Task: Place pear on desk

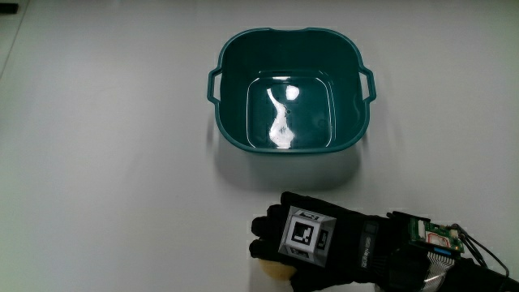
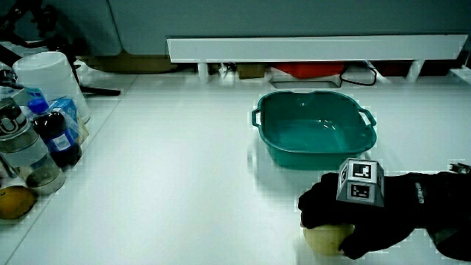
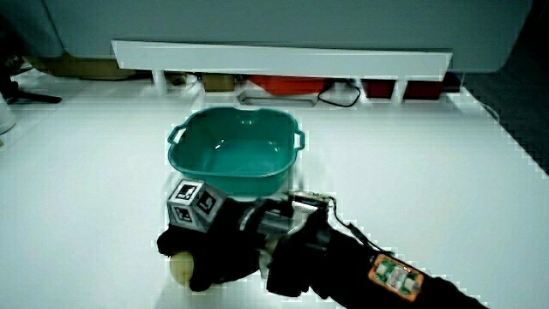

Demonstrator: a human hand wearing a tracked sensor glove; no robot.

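A pale yellow pear (image 1: 272, 268) lies on the white table, nearer to the person than the teal tub, and shows in both side views (image 2: 328, 238) (image 3: 181, 266). The gloved hand (image 1: 306, 241) rests on top of the pear with its fingers curled around it, in both side views (image 2: 352, 210) (image 3: 208, 247). Most of the pear is hidden under the glove. The teal tub (image 1: 229, 57) with two handles holds nothing, as both side views (image 2: 274, 152) (image 3: 225, 180) show.
Bottles (image 2: 53, 138), a white container (image 2: 45, 79) and a yellow fruit (image 2: 13, 202) stand at the table's edge in a side view. A low white partition (image 2: 316, 48) (image 3: 283, 60) runs along the table past the tub.
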